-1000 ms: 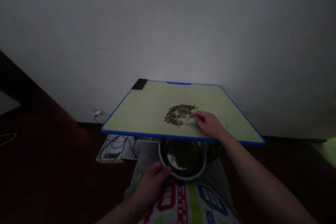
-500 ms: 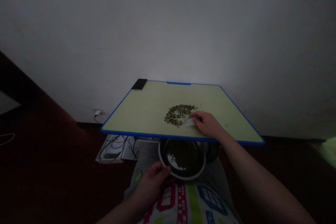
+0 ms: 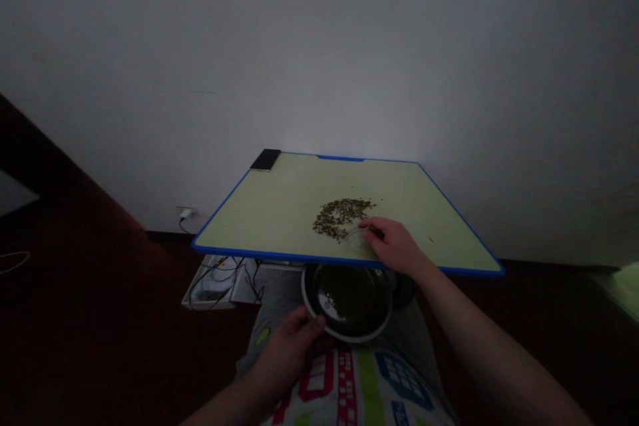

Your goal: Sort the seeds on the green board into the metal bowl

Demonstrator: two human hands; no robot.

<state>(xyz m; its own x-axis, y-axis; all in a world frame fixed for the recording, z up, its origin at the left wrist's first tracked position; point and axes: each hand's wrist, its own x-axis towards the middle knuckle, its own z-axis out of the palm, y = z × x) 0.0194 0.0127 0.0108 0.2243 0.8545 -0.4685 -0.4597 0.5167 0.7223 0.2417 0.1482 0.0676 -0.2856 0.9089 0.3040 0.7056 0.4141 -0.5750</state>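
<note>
My right hand [image 3: 389, 239] is closed on a clear, shallow, rounded piece like a small lid or dish [image 3: 356, 238], low over the pale table [image 3: 259, 213] with its blue edge. Just left of that piece lies a curved scatter of small brown-green grains [image 3: 339, 213]; what they are I cannot make out. My left hand [image 3: 294, 339] grips the near left rim of a round metal bowl [image 3: 372, 334], thumb on top and fingers partly hidden beneath. The bowl rests at my lap under the table's front edge, with a dark green-brown mass [image 3: 349, 293] inside.
A black phone [image 3: 266, 160] lies at the table's far left corner, against the wall. Below on the left stands a white box [image 3: 212, 283] with cables. A plug [image 3: 186, 213] sits in a wall socket. One dark sliver [image 3: 431, 239] lies on the right of the table.
My right hand has drawn slightly left and toward me with the clear piece, which now looks more tilted. My left hand and the bowl stay in place.
</note>
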